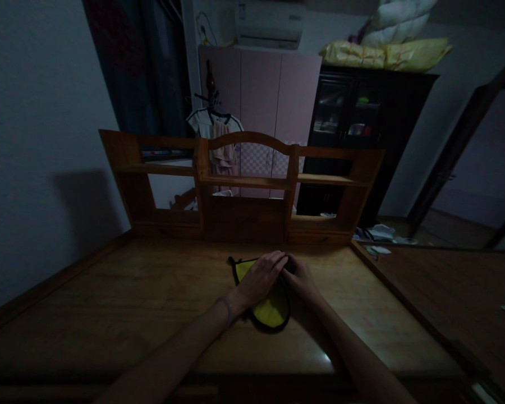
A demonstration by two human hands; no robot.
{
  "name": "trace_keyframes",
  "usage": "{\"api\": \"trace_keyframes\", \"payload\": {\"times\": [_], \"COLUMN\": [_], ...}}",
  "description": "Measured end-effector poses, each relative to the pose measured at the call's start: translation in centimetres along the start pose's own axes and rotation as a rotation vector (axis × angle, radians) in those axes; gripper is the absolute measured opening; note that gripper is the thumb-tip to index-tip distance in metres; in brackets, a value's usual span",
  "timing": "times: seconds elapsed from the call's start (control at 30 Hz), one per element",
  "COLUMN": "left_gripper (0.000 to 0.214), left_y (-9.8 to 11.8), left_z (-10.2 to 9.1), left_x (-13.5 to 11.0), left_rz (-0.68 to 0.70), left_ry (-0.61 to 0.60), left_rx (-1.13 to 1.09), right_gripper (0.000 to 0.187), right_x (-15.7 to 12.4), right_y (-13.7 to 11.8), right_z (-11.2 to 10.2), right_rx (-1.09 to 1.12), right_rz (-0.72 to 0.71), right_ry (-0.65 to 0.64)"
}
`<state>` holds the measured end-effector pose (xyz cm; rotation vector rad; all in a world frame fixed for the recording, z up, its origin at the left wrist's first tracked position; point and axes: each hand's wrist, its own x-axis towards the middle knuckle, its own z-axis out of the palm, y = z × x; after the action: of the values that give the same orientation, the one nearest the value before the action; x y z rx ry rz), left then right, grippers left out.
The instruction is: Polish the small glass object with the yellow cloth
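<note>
A yellow fabric piece with black edging [271, 311] lies on the wooden desk top [160, 292], and its exact kind is hard to make out in the dim light. Across its upper middle rests my left hand [258, 276], fingers together and curled over the black edge at the upper right. My right hand [299, 276] meets it there, thumb and fingers closed at the same edge. The fingertips of both hands touch or nearly touch, and what lies right between them is hidden. A small black tab sticks out at the fabric's upper left corner.
A wooden shelf unit [246, 182] rises from the desk's far edge. A raised rim [404, 303] runs along the right side, and a wall [46, 157] borders the left. Behind stand a pink wardrobe [258, 95] and a dark cabinet [398, 123].
</note>
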<state>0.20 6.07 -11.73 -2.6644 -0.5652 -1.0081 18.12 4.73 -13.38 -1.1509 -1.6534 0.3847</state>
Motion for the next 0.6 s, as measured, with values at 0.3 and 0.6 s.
{"api": "trace_keyframes", "payload": {"times": [0.3, 0.6], "left_gripper": [0.071, 0.088], "left_y": [0.27, 0.29], "left_z": [-0.33, -0.83], "left_x": [0.28, 0.28], "left_rz": [-0.013, -0.099], "left_ry": [-0.029, -0.053], "left_rx": [-0.152, -0.257], "right_gripper": [0.028, 0.025], "right_x": [-0.32, -0.41], "right_y": [0.14, -0.25], "right_z": [-0.58, -0.9], "right_rx": [-0.288, -0.487], "right_rz": [-0.036, -0.023], "right_ry": [0.011, 0.001]}}
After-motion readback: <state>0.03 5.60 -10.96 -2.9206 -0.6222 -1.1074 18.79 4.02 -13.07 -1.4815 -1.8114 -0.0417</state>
